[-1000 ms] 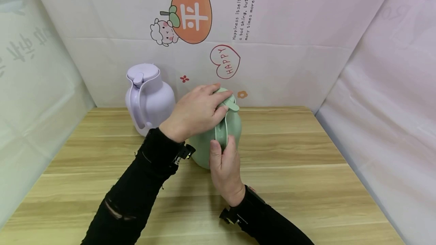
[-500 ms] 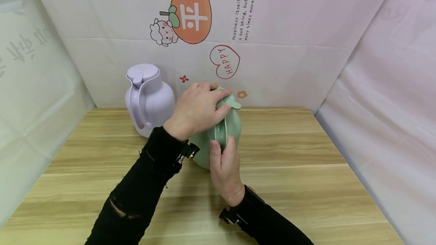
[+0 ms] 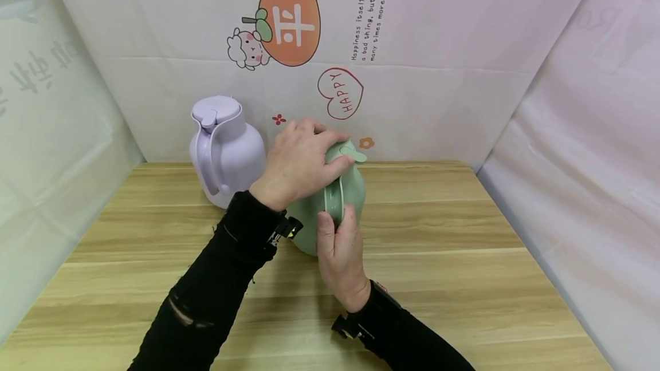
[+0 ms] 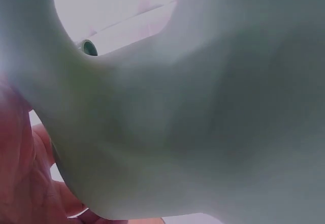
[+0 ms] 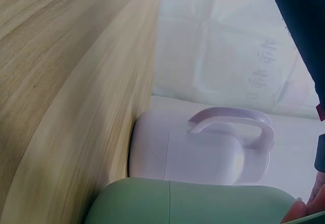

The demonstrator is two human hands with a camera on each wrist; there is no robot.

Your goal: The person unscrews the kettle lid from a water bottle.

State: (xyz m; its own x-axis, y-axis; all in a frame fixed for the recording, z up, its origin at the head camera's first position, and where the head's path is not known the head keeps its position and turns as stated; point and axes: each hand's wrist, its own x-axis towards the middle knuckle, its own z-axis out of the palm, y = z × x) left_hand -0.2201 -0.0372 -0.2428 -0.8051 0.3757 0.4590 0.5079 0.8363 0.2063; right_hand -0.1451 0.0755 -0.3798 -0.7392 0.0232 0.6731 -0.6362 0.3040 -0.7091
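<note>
Hands are working together on the green jug (image 3: 337, 199), which is standing upright on the wooden table (image 3: 464, 245), a little left of centre and just in front and to the right of the lilac jug (image 3: 227, 150) by the backdrop (image 3: 438, 44). Over the top, the left hand (image 3: 299, 162) is cupping the lid (image 3: 344, 152), fingers curling round its rim and the thumb lying beside the small flat tab (image 3: 356, 156) that is sticking out to the right; the grip looks like a twisting one, so the step in hand is probably turning that lid. Lower down, the right hand (image 3: 340, 251) is wrapping round the handle (image 3: 334, 202), thumb pressing up along it, and bracing the body. From the left wrist view nothing but blurred green wall (image 4: 203, 122) is filling the picture, so the lid's seating cannot be read there; the right wrist view is showing the green jug (image 5: 193, 203) lying close to the lilac jug (image 5: 203, 148), though whether they touch I cannot tell. To do this well, the lower hand should be keeping the base flat and dead still while the upper hand is turning level, pressure spread round the rim and not levering on the tab. Tipping toward the neighbouring jug is the thing to be guarding against.
</note>
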